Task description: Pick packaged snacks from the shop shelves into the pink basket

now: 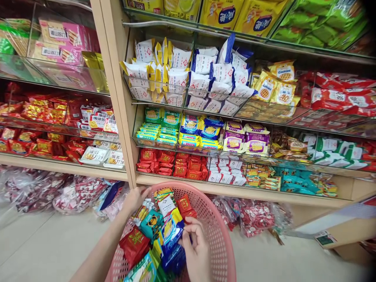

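Note:
A pink perforated plastic basket (pixel 217 219) holds several small snack packs. My left hand (pixel 136 199) is closed over its far left rim, with the fingertips partly hidden. Inside the basket, the curled fingers of my right hand (pixel 195 239) pinch the right edge of a blue and yellow biscuit pack (pixel 171 234). Around that pack lie a teal pack (pixel 151 224), a dark red pack (pixel 134 246), a white pack (pixel 166 205), a bright red pack (pixel 186 206) and a green pack (pixel 145 268).
A wooden shelf unit (pixel 114 98) with clear dividers rises in front, its bins full of wrapped snacks. Plastic bags of red packs (pixel 257 215) sit on the floor beneath it. A cardboard box (pixel 349 231) stands at right on the tiled floor (pixel 38 246).

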Action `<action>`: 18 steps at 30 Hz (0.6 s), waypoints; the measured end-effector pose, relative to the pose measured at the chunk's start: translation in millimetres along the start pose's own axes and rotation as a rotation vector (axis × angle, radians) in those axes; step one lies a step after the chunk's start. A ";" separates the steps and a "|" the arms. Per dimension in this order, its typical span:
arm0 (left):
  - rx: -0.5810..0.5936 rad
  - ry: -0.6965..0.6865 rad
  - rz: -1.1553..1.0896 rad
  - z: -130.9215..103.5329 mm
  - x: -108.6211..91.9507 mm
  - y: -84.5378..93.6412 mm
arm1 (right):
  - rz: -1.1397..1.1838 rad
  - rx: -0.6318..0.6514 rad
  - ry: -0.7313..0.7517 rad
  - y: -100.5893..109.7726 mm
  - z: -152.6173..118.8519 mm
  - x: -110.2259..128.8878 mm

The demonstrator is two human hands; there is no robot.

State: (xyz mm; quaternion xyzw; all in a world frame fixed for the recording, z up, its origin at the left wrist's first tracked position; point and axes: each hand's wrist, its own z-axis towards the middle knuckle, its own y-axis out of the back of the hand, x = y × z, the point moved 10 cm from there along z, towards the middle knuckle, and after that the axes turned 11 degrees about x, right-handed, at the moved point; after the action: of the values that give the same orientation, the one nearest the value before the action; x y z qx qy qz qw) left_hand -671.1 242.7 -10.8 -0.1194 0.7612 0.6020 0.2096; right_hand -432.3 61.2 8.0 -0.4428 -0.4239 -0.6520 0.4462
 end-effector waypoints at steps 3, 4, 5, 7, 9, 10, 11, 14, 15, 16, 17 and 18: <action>-0.010 0.001 0.008 -0.6 0.7 -0.1 | -0.006 0.015 -0.003 -3.9 -6.5 -4.7; -0.012 0.000 0.009 -0.6 0.7 -0.1 | -0.009 0.012 0.000 -5.1 -9.2 -6.1; -0.012 0.000 0.009 -0.7 0.8 -0.1 | -0.010 0.003 0.001 -6.2 -12.0 -7.7; -0.012 -0.003 0.006 -0.4 0.5 0.0 | -0.016 -0.013 -0.002 -8.6 -17.2 -10.5; -0.011 -0.010 0.008 0.1 -0.4 0.1 | -0.072 -0.025 0.017 -10.0 -20.3 -9.0; -0.007 -0.016 0.009 0.5 -0.9 -0.2 | -0.125 -0.027 0.038 -9.9 -20.7 -6.2; -0.006 -0.020 0.009 0.9 -1.2 -0.4 | -0.189 -0.027 0.060 -9.1 -20.3 -2.7; -0.005 -0.027 0.000 1.9 -0.6 -1.2 | -0.369 -0.001 0.114 -4.7 -15.1 5.9; -0.006 -0.028 -0.004 2.1 -0.2 -1.5 | -0.408 0.025 0.125 -3.9 -12.4 7.3; -0.006 -0.027 -0.007 2.2 0.3 -1.8 | -0.431 0.055 0.134 -3.5 -9.8 7.9; -0.006 -0.025 -0.008 2.2 0.7 -2.1 | -0.438 0.082 0.138 -3.0 -7.5 7.9; -0.005 -0.022 -0.008 2.1 1.0 -2.1 | -0.430 0.104 0.138 -2.4 -5.7 7.2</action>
State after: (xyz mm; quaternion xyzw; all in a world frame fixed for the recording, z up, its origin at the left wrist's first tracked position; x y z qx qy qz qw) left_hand -670.7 244.3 -13.5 -0.1167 0.7567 0.6044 0.2200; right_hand -437.2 54.9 13.1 -0.2733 -0.5101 -0.7379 0.3472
